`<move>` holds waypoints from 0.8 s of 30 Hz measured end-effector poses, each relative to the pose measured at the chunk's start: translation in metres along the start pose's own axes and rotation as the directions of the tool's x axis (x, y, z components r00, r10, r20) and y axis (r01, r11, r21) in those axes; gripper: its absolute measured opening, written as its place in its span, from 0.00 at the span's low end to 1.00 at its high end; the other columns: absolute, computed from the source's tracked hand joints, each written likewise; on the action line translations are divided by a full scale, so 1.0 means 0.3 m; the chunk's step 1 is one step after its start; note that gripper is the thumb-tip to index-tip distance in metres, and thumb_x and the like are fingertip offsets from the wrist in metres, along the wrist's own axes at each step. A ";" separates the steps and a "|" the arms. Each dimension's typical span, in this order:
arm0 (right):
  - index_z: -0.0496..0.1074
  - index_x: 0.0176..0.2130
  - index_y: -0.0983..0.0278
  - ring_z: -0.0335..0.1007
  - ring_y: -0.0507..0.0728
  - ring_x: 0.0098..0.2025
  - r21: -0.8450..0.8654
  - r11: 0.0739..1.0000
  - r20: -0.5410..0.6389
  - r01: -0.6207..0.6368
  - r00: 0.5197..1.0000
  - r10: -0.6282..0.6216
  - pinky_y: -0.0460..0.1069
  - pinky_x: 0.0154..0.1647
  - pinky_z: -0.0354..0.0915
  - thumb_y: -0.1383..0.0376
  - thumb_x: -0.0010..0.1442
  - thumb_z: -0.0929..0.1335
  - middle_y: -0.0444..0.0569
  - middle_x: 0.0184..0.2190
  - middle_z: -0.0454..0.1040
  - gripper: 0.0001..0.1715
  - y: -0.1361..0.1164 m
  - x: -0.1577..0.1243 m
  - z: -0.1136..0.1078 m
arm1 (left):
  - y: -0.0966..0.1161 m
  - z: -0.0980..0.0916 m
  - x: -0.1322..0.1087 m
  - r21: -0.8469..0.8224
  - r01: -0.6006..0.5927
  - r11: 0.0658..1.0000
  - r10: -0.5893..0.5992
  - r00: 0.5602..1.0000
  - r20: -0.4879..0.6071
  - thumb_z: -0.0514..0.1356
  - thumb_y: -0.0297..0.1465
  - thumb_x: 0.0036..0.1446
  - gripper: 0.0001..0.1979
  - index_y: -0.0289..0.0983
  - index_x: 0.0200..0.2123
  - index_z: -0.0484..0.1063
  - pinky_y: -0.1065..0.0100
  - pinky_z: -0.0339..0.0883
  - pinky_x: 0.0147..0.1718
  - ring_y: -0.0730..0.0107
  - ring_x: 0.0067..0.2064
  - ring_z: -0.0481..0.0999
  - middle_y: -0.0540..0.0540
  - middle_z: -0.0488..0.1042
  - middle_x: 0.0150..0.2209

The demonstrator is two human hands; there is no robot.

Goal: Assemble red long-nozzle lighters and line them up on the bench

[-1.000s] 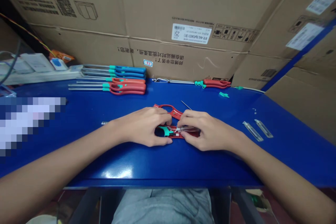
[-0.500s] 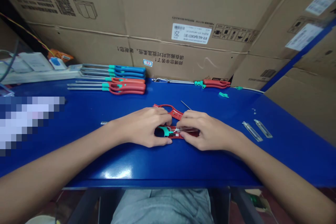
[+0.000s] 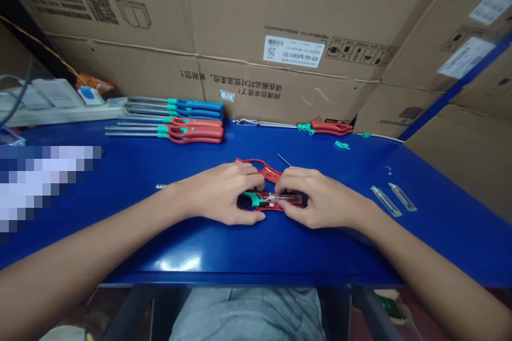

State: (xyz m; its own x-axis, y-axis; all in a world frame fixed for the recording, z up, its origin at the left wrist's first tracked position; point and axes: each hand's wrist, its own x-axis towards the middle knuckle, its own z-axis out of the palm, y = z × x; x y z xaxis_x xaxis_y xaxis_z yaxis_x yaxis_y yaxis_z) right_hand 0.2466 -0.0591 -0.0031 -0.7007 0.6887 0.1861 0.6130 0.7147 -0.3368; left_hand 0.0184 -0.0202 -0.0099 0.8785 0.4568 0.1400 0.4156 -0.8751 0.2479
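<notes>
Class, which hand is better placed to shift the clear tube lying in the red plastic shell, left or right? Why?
Probably the right hand: its fingers lie beside the clear plastic tube in the red plastic shell; the left hand sits by the teal plastic piece.

Blue workbench [image 3: 448, 229], items lying on top.
We log a red lighter housing [image 3: 253, 162] mid-table, blue-handled lighters [image 3: 196, 109] and red-handled lighters [image 3: 192, 135] at back, two clear plastic strips [image 3: 394, 198] right.
</notes>
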 end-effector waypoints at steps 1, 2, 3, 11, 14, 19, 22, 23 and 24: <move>0.72 0.35 0.66 0.66 0.53 0.32 0.002 1.000 0.006 -0.003 1.000 0.003 0.48 0.34 0.62 0.70 0.57 0.66 0.48 0.32 0.71 0.04 0.002 0.000 0.000 | 0.002 0.000 0.000 -0.006 -0.003 1.000 0.003 1.000 -0.004 0.61 0.42 0.54 0.16 0.36 0.38 0.70 0.67 0.63 0.35 0.65 0.36 0.71 0.44 0.71 0.36; 0.71 0.35 0.65 0.65 0.52 0.32 0.006 1.000 0.012 -0.004 1.000 0.004 0.48 0.34 0.62 0.71 0.57 0.66 0.48 0.32 0.71 0.04 0.003 0.000 0.000 | 0.003 -0.001 0.001 -0.012 -0.007 1.000 0.007 1.000 -0.008 0.61 0.41 0.55 0.15 0.36 0.38 0.70 0.67 0.64 0.36 0.64 0.36 0.71 0.44 0.72 0.36; 0.71 0.34 0.65 0.65 0.52 0.32 0.010 1.000 0.016 -0.003 1.000 0.003 0.48 0.33 0.61 0.71 0.57 0.66 0.47 0.32 0.71 0.04 0.004 0.001 0.000 | 0.005 -0.001 0.001 -0.019 -0.014 1.000 0.014 1.000 -0.012 0.61 0.40 0.55 0.14 0.36 0.38 0.71 0.67 0.64 0.37 0.64 0.37 0.71 0.44 0.72 0.37; 0.72 0.35 0.65 0.65 0.52 0.32 0.012 1.000 0.037 -0.018 0.999 0.017 0.47 0.34 0.60 0.70 0.58 0.66 0.47 0.31 0.71 0.04 0.003 0.003 -0.003 | 0.011 0.019 0.002 -0.081 -0.103 0.991 0.099 0.994 -0.053 0.60 0.35 0.58 0.10 0.34 0.38 0.73 0.63 0.66 0.46 0.61 0.44 0.73 0.41 0.74 0.40; 0.72 0.36 0.65 0.65 0.52 0.33 -0.016 0.999 0.062 -0.050 0.997 0.051 0.48 0.34 0.59 0.69 0.57 0.67 0.47 0.32 0.71 0.04 0.004 0.002 -0.025 | 0.007 0.025 0.001 -0.087 -0.117 0.989 0.112 0.992 -0.065 0.59 0.35 0.59 0.10 0.34 0.39 0.74 0.65 0.67 0.45 0.63 0.43 0.74 0.41 0.75 0.40; 0.70 0.33 0.64 0.64 0.53 0.33 -0.059 0.992 0.136 -0.116 0.983 0.123 0.48 0.35 0.59 0.67 0.54 0.68 0.46 0.32 0.72 0.03 0.019 -0.005 -0.056 | 0.001 0.031 0.003 -0.083 -0.141 0.986 0.134 0.987 -0.093 0.60 0.34 0.59 0.09 0.34 0.38 0.74 0.67 0.68 0.43 0.65 0.41 0.75 0.42 0.76 0.39; 0.69 0.32 0.64 0.65 0.53 0.33 -0.040 0.990 0.166 -0.137 0.976 0.142 0.48 0.36 0.59 0.67 0.54 0.68 0.45 0.32 0.72 0.02 0.026 -0.008 -0.054 | 0.000 0.033 0.004 -0.085 -0.144 0.986 0.135 0.985 -0.104 0.60 0.34 0.59 0.09 0.34 0.38 0.75 0.67 0.68 0.43 0.65 0.41 0.75 0.42 0.76 0.39; 0.69 0.32 0.63 0.65 0.53 0.33 -0.036 0.990 0.169 -0.138 0.975 0.142 0.48 0.36 0.59 0.67 0.54 0.68 0.45 0.32 0.73 0.02 0.027 -0.009 -0.052 | 0.000 0.033 0.004 -0.087 -0.145 0.986 0.136 0.985 -0.105 0.60 0.34 0.59 0.09 0.34 0.38 0.75 0.67 0.68 0.43 0.65 0.41 0.75 0.42 0.76 0.39; 0.70 0.32 0.64 0.65 0.53 0.33 -0.035 0.990 0.170 -0.138 0.975 0.142 0.48 0.36 0.59 0.66 0.55 0.68 0.45 0.32 0.73 0.02 0.027 -0.009 -0.051 | -0.001 0.034 0.004 -0.090 -0.147 0.985 0.137 0.985 -0.105 0.60 0.34 0.59 0.09 0.34 0.38 0.75 0.67 0.68 0.43 0.65 0.41 0.75 0.42 0.76 0.39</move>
State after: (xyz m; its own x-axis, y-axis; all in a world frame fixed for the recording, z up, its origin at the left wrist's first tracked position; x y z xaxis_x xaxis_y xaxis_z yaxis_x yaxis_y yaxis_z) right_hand 0.2590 -0.0533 0.0076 -0.6585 0.7523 -0.0230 0.7162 0.6169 -0.3264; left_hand 0.0216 -0.0211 -0.0196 0.8974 0.3468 0.2728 0.2594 -0.9148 0.3097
